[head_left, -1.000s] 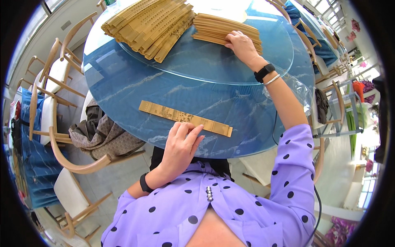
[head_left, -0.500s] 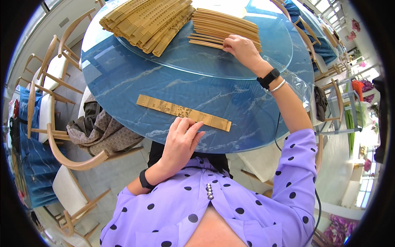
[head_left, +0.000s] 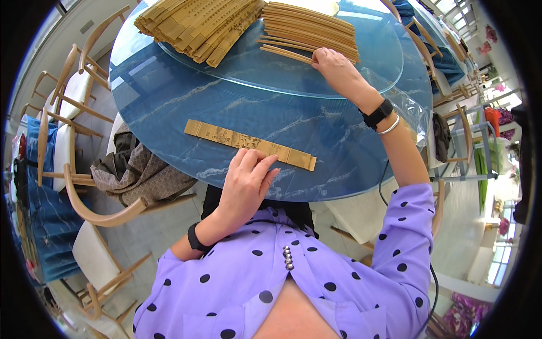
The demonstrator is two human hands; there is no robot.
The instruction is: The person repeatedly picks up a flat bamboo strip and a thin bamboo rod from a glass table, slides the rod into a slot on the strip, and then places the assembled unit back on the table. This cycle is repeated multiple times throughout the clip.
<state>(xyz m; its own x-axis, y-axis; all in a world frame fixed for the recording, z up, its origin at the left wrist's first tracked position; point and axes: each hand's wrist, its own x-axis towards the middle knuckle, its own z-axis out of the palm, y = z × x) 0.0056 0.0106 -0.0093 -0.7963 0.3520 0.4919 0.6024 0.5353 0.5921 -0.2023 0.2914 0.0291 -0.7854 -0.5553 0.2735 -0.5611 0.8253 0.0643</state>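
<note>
Since the earlier frame, the right hand point(head_left: 341, 70) has shifted a little toward the near right, while the left hand point(head_left: 245, 183) stays on the single paper sleeve point(head_left: 223, 135). That sleeve lies flat near the near edge of the blue table point(head_left: 164, 104), the left fingers loosely bent and close together on its near side; whether they pinch it or only rest there, I cannot tell. Farther off, the right fingers are drawn narrow at the right end of the nearest stick point(head_left: 287, 53), which lies just apart from the bundle of sticks point(head_left: 310, 25) (the sleeve pile point(head_left: 200, 25) fans out to its left); the hand hides whether they truly grip it. Taking sticks from the bundle looks like the step in hand. The next move probably calls for a firm pinch on that end and a clean lift, leaving the neighbours undisturbed, with the sleeve held steady.
</note>
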